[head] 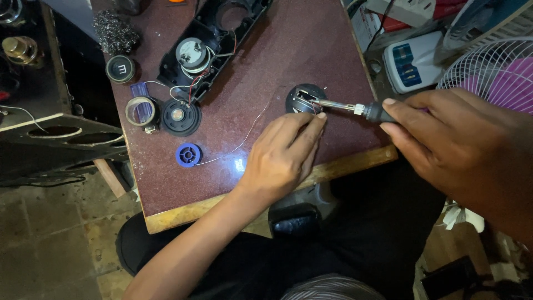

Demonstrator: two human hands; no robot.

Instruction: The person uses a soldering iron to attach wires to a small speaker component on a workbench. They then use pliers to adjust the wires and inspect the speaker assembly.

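We note the right hand (pixel 444 141) gripping the soldering iron (pixel 355 108), its long axis level, tip leftward on the small speaker (pixel 302 99). The left hand (pixel 283 153), nearer, apparently pinches solder wire (pixel 244 141) just below that speaker

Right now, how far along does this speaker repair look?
Done: the black housing lies open with one speaker in it, and another speaker lies out on the table. In hand: the right hand holds a soldering iron to a small round speaker, while the left hand feeds thin wire there. Left: the housing is not closed.
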